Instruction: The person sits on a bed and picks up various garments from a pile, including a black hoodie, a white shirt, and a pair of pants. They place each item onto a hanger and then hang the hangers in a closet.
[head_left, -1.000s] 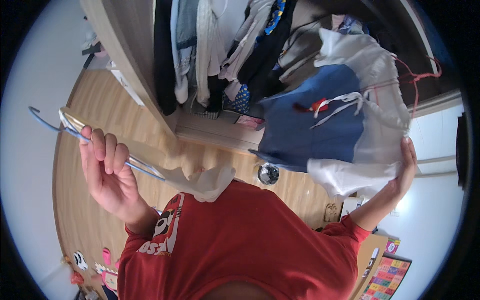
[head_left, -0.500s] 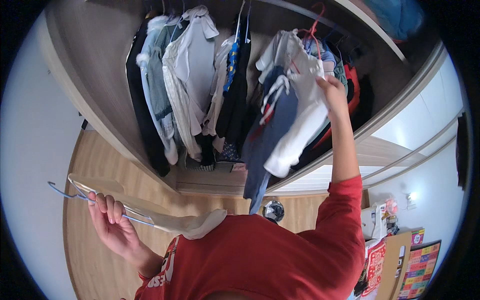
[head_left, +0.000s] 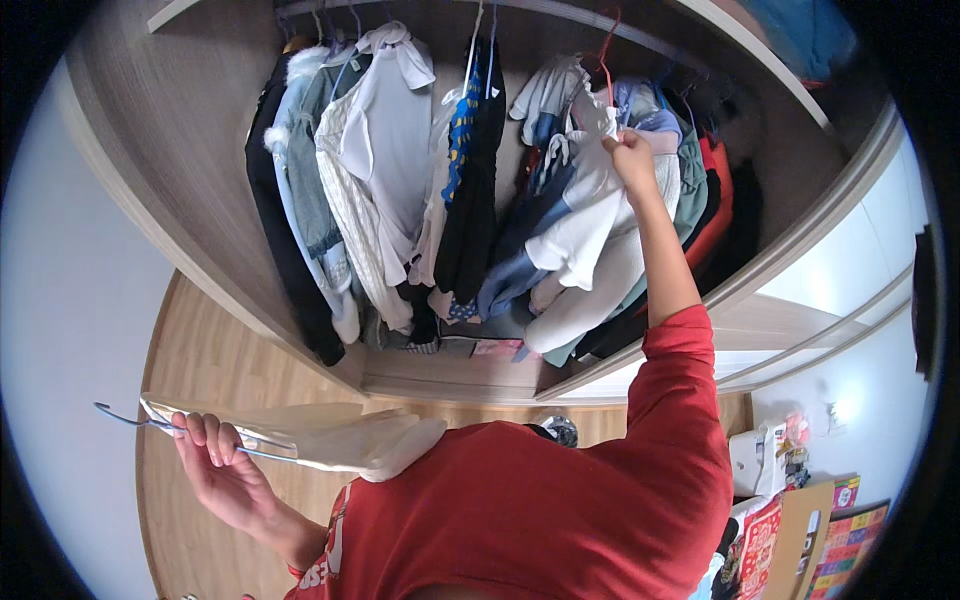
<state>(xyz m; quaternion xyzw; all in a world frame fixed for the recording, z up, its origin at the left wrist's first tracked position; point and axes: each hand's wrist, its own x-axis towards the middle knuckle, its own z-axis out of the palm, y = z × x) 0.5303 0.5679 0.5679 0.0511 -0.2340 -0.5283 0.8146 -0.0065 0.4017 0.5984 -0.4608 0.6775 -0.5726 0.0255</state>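
Observation:
My left hand (head_left: 228,478), low on the left, is closed around a thin blue clothes hanger (head_left: 262,452). A cream garment (head_left: 365,440) drapes from that hanger towards my chest. Up inside the wardrobe, my right hand (head_left: 632,163) pinches the edge of a white top (head_left: 585,215) that has a tie at its front. This top hangs from a red hanger (head_left: 606,70), whose hook is up at the rail. Dark blue cloth (head_left: 520,245) hangs against its left side.
The wardrobe rail (head_left: 545,12) carries several garments, among them a white blouse (head_left: 385,140), a black garment (head_left: 470,220) and a red-orange one (head_left: 718,215). Wood flooring (head_left: 215,350) lies below left. A cardboard box (head_left: 795,530) stands at lower right.
My right hand has shifted a little left and up with the white top, which now hangs back among the other clothes. My left hand has dropped slightly, still holding the blue hanger.

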